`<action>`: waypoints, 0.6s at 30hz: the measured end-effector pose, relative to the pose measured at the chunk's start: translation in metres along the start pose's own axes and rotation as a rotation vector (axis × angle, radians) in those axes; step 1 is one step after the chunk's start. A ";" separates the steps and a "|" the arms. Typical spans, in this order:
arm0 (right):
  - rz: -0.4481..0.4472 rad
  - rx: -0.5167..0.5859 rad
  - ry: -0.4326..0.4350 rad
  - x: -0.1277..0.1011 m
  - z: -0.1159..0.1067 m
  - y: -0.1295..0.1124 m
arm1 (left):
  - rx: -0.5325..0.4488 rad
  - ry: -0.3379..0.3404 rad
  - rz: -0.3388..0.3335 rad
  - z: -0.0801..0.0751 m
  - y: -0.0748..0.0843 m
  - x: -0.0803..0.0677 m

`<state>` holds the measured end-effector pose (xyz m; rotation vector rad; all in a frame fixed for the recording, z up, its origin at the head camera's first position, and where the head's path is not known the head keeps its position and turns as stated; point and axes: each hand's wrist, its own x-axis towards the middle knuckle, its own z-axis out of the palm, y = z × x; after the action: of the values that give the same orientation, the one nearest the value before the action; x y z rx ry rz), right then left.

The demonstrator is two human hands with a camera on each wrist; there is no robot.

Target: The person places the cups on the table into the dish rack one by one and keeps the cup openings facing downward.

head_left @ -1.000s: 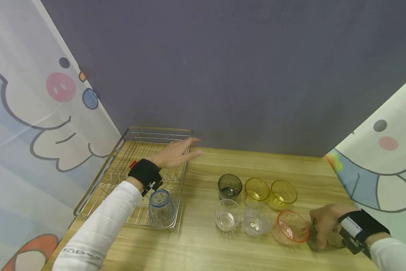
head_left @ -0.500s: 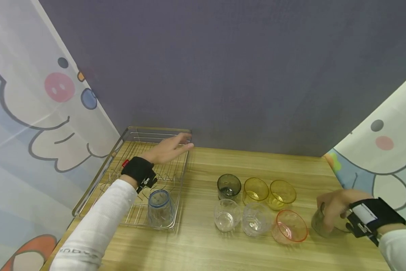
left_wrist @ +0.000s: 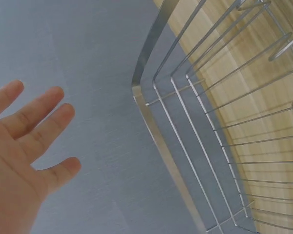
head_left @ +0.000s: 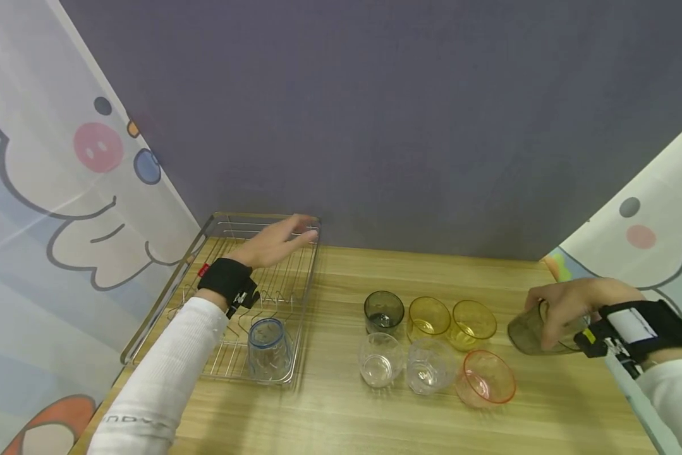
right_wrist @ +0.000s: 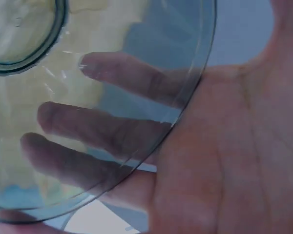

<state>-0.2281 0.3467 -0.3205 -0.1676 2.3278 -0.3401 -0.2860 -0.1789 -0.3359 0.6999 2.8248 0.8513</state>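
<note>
My right hand [head_left: 574, 306] grips a smoky grey glass [head_left: 525, 332], tilted and held above the right end of the table. Through the clear wall of this glass [right_wrist: 117, 112], in the right wrist view, several fingers show curled round the far side. My left hand [head_left: 272, 243] hovers over the back of a wire dish rack [head_left: 155, 309] with its fingers loosely extended and nothing in it. In the left wrist view the left hand [left_wrist: 27, 141] stands apart from the rack's metal rim [left_wrist: 159, 139]. A blue-rimmed glass [head_left: 269, 354] stands upside down at the rack's front right.
Two rows of glasses stand mid-table: dark grey [head_left: 383, 313], yellow [head_left: 428, 319] and another yellow glass [head_left: 473, 325] behind; a clear glass [head_left: 380, 363], a second clear glass [head_left: 430, 370] and a red-rimmed glass [head_left: 485, 382] in front. A grey wall [head_left: 403, 126] closes the back.
My right hand has lifted the smoky glass and carried it away from the red-rimmed glass, toward the back right, tilting it. My left hand has drifted slightly left over the rack.
</note>
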 end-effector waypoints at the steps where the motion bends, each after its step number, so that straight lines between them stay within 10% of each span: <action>1: -0.028 0.007 -0.001 -0.001 -0.004 -0.001 | 0.009 0.010 0.007 -0.001 0.001 0.000; 18: -0.271 0.161 -0.014 -0.002 -0.024 -0.011 | 0.201 0.049 0.117 -0.005 0.029 0.011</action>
<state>-0.2433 0.3410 -0.2996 -0.4055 2.2543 -0.6562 -0.2857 -0.1545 -0.3156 0.8905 2.9669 0.6121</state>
